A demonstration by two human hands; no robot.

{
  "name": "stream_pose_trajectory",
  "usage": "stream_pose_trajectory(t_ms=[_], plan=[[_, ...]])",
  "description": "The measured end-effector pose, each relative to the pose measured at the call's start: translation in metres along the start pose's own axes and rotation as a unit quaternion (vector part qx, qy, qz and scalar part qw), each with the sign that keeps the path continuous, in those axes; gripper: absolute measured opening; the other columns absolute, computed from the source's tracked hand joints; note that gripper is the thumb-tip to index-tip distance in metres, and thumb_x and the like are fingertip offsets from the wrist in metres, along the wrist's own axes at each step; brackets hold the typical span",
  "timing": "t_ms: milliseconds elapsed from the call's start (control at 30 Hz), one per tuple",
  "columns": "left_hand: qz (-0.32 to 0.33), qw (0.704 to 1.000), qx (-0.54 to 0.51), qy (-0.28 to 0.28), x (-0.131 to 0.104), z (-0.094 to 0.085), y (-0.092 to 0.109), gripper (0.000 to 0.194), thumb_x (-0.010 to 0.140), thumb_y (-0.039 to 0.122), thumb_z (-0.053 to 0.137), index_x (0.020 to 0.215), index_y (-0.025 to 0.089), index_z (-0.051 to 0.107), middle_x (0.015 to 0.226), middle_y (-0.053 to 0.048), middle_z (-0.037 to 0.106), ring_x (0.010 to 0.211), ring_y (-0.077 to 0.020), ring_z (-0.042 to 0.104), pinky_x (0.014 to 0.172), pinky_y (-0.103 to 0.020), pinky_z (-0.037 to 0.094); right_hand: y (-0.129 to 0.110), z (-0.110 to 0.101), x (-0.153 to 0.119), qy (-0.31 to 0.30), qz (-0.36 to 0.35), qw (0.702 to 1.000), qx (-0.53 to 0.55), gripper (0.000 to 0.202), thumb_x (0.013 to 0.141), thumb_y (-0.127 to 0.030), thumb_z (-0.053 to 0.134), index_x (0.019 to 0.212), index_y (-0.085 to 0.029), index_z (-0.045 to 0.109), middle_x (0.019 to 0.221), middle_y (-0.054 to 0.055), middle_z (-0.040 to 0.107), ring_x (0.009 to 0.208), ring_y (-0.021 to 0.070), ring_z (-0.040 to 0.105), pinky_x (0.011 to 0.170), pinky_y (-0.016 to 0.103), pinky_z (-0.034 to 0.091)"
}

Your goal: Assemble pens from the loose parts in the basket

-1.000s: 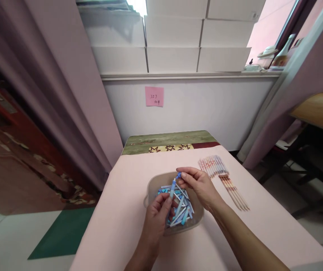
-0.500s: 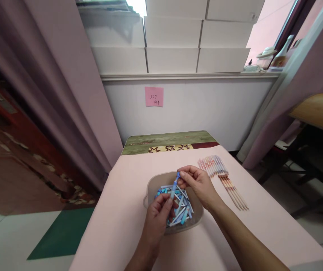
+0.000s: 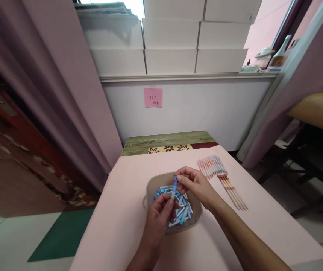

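My left hand (image 3: pixel 159 213) pinches the lower part of a light blue pen barrel (image 3: pixel 173 192), which stands nearly upright over a beige plastic basin (image 3: pixel 153 182). At the barrel's top, my right hand (image 3: pixel 197 186) grips a darker blue end piece (image 3: pixel 175 178) between thumb and fingers. The piece sits against the barrel; how deep it goes in cannot be made out. Below both hands, the basin holds many loose blue pen barrels (image 3: pixel 184 215), thin white tubes and small blue parts. My left hand hides some of them.
Right of the basin, a row of pens in pink, white and bluish tones (image 3: pixel 212 166) lies on the pink-covered table (image 3: pixel 122 210). Several brown-and-cream pens (image 3: pixel 232 192) lie nearer me. A pink note (image 3: pixel 153 98) is stuck on the wall. A dark chair (image 3: pixel 305 158) stands at right.
My right hand has moved slightly down and left, bringing the blue end piece onto the barrel. The pale gap between the two parts has closed. My left hand stays nearly in place.
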State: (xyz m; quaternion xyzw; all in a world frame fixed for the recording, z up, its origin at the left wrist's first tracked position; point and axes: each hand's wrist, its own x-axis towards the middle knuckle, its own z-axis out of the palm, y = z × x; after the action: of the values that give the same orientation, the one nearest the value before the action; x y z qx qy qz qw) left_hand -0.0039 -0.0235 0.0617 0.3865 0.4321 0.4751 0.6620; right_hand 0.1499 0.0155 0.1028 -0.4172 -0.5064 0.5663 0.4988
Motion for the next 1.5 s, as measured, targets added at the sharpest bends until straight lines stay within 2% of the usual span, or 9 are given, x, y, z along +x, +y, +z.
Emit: stream_pose_trajectory(t_ms=[167,333,533,833,1000,1100,1200,1333,1500], plan=[[0.004,0.998,-0.061,0.01,0.001,0.005,0.004,0.025,0.069,0.036,0.076,0.08,0.015,0.068,0.068,-0.001,0.065,0.056,-0.0092,0.053,0.054,-0.021,0.044,0.001,-0.005,-0.002,0.051,-0.011,0.998,0.022,0.048,0.077,-0.048,0.068,0.113,-0.018,0.059,0.078,0.002,0.067,0.064,0.0128,0.062,0.054,0.022,0.049],[-0.005,0.985,-0.163,0.056,0.004,0.01,0.006,0.029,0.065,0.033,0.079,0.088,0.016,0.07,0.08,-0.004,0.071,0.072,-0.0157,0.064,0.067,-0.027,0.052,0.019,0.0,-0.025,0.101,-0.038,0.991,-0.085,0.026,0.079,-0.043,0.066,0.084,-0.017,0.064,0.066,-0.001,0.062,0.053,0.0102,0.054,0.049,0.021,0.042],[-0.019,0.966,-0.253,0.039,0.003,0.019,0.003,0.028,0.065,0.028,0.08,0.088,0.016,0.071,0.097,-0.009,0.073,0.097,-0.0243,0.066,0.083,-0.035,0.053,0.033,0.024,-0.055,0.087,-0.083,0.958,-0.259,0.005,0.079,-0.025,0.064,0.081,-0.021,0.065,0.069,-0.001,0.065,0.056,0.0117,0.055,0.052,0.022,0.04],[-0.012,0.974,-0.222,0.052,-0.007,0.036,0.012,0.034,0.063,0.031,0.08,0.093,0.017,0.071,0.106,-0.01,0.072,0.102,-0.027,0.065,0.086,-0.037,0.053,0.028,0.031,-0.061,0.151,-0.121,0.934,-0.302,0.004,0.079,-0.025,0.062,0.076,-0.022,0.062,0.069,-0.001,0.065,0.054,0.0118,0.054,0.051,0.022,0.04],[0.028,0.995,-0.065,0.064,-0.013,0.023,0.009,0.043,0.071,0.04,0.074,0.108,0.019,0.067,0.11,-0.009,0.07,0.103,-0.0246,0.064,0.085,-0.032,0.053,0.024,-0.012,-0.068,0.269,-0.101,0.915,-0.283,0.017,0.08,-0.038,0.062,0.081,-0.021,0.064,0.06,-0.001,0.061,0.05,0.0127,0.052,0.049,0.023,0.041],[0.059,0.992,-0.012,0.115,-0.009,-0.001,0.005,0.039,0.073,0.041,0.073,0.104,0.019,0.067,0.111,-0.007,0.069,0.101,-0.0222,0.064,0.084,-0.028,0.051,0.032,-0.063,-0.077,0.358,-0.055,0.859,-0.362,0.023,0.078,-0.044,0.061,0.083,-0.022,0.065,0.064,0.0,0.063,0.054,0.0146,0.055,0.053,0.025,0.041],[0.089,0.984,-0.007,0.153,-0.004,-0.021,0.004,0.035,0.072,0.042,0.073,0.099,0.019,0.067,0.109,-0.005,0.069,0.099,-0.0192,0.063,0.083,-0.024,0.05,0.05,-0.11,-0.084,0.403,0.055,0.778,-0.479,0.02,0.077,-0.042,0.059,0.081,-0.024,0.066,0.074,0.0,0.068,0.063,0.0169,0.06,0.058,0.026,0.04],[0.098,0.978,0.001,0.185,-0.001,-0.028,0.007,0.037,0.069,0.043,0.075,0.097,0.019,0.069,0.107,-0.004,0.07,0.094,-0.017,0.063,0.079,-0.022,0.05,0.077,-0.14,-0.084,0.351,0.197,0.723,-0.562,0.022,0.08,-0.039,0.053,0.086,-0.025,0.068,0.087,0.002,0.072,0.076,0.0212,0.065,0.058,0.027,0.038],[0.106,0.977,0.007,0.185,0.001,-0.027,0.006,0.036,0.067,0.042,0.076,0.094,0.019,0.069,0.106,-0.004,0.07,0.093,-0.0166,0.063,0.082,-0.023,0.05,0.088,-0.14,-0.074,0.283,0.248,0.696,-0.611,0.023,0.084,-0.033,0.047,0.091,-0.023,0.067,0.095,0.006,0.071,0.084,0.0235,0.066,0.059,0.027,0.038]])
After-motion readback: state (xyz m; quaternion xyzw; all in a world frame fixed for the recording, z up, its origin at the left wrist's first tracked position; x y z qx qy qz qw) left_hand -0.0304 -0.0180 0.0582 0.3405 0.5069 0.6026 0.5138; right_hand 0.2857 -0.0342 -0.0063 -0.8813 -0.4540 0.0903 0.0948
